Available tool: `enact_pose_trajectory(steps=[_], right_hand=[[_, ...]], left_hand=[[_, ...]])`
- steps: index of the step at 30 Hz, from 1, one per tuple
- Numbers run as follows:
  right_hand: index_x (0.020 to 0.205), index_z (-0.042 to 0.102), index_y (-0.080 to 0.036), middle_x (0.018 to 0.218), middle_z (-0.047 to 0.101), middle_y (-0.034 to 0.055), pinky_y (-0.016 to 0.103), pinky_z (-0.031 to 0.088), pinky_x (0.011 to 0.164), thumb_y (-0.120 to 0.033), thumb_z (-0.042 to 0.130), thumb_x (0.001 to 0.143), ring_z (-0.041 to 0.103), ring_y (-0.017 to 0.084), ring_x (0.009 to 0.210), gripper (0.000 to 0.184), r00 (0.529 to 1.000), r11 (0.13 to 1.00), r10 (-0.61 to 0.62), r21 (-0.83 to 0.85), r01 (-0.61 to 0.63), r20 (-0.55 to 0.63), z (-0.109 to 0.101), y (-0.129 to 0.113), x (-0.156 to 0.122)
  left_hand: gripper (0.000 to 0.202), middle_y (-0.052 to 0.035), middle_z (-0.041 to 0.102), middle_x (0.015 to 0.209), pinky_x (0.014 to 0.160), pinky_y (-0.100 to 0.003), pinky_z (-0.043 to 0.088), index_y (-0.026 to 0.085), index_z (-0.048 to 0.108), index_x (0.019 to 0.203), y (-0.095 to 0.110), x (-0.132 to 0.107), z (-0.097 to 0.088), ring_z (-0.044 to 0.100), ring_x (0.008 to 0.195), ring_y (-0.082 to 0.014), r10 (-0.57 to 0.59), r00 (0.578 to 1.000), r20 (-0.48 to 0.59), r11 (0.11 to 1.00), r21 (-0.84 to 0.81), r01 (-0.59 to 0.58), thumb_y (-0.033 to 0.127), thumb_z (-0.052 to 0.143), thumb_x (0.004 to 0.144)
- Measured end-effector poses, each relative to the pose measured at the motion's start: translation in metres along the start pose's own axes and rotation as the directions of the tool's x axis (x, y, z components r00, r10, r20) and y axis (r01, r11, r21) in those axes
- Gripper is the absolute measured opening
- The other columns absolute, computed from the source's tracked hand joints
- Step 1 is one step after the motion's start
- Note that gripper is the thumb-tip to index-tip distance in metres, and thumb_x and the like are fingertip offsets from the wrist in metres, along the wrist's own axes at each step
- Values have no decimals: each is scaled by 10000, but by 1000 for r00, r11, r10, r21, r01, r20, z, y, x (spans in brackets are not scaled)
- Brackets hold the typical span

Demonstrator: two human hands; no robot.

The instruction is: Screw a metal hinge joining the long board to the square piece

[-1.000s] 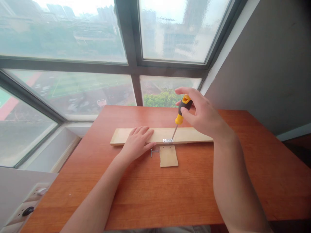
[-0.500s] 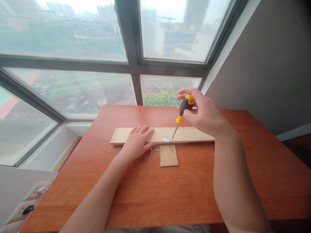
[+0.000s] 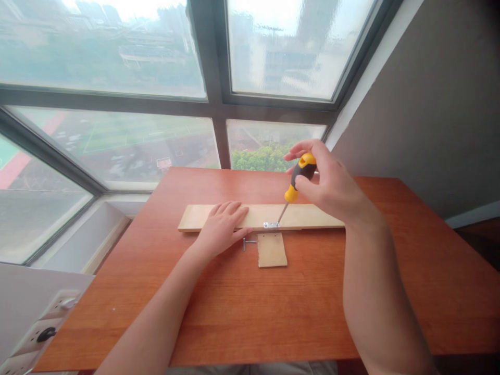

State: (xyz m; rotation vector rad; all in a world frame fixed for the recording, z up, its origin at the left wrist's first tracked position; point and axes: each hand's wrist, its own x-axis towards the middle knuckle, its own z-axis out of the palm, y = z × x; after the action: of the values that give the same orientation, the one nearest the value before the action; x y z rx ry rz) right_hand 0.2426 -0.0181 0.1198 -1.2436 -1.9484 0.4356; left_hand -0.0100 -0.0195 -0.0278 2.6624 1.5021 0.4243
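Screwdriver (image 3: pixel 291 194), yellow and black, leans up to the right over the middle of the table (image 3: pixel 234 307), its tip at the right end of a small metal plate (image 3: pixel 271 225). Whether a screw sits under the tip is too small to tell, as is any lettering on the handle or plate. The plate lies along the near edge of a long pale board (image 3: pixel 260 213).

The right hand (image 3: pixel 330 182) holds the handle loosely: thumb against the black part, fingers half curled, some tips reaching past it. The left hand (image 3: pixel 222 227) lies flat on the board, left of the plate, fingers slightly parted and gripping nothing, thumb along the near edge.

Just in front of that edge lies a thin wooden piece (image 3: pixel 272 251) with two dark dots near its far side; beside it, to the left, is a metal T (image 3: pixel 245 245).

The board's left end lies well inside the table's left edge; the right forearm hides its right end. Table surface stretches from the wooden piece to the near edge, and a strip runs behind the board towards the window (image 3: pixel 273 52).
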Motion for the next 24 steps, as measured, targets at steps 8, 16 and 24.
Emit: enact_pose_trajectory(steps=[8,16,24], right_hand=[[1284,560,-244,985,705,73,454,505,778,-442,618,856,664,295,856,475,984,883,59,-451,-129,-166,5,-1,4],[1195,544,-249,1034,681,42,349,504,711,-235,582,790,646,212,792,407,999,956,26,-290,-38,-47,1,-8,-1],[1121,615,-255,956,682,29,364,498,709,-388,660,834,631,208,762,320,993,914,-23,-405,-25,-114,-5,-7,-3]], left_hand=[[465,-123,557,1402,1109,-482,364,230,570,1298,0,0,0,493,1299,-312,7,1000,4,1000,15,-7,527,547,940],[469,-123,552,1408,1110,-483,362,230,565,1306,0,0,-1,489,1300,-311,5,1000,6,1000,27,-5,522,552,939],[462,-129,560,1397,1084,-479,378,224,573,1299,1,0,-1,502,1283,-317,11,1000,-9,1000,10,-11,511,557,938]])
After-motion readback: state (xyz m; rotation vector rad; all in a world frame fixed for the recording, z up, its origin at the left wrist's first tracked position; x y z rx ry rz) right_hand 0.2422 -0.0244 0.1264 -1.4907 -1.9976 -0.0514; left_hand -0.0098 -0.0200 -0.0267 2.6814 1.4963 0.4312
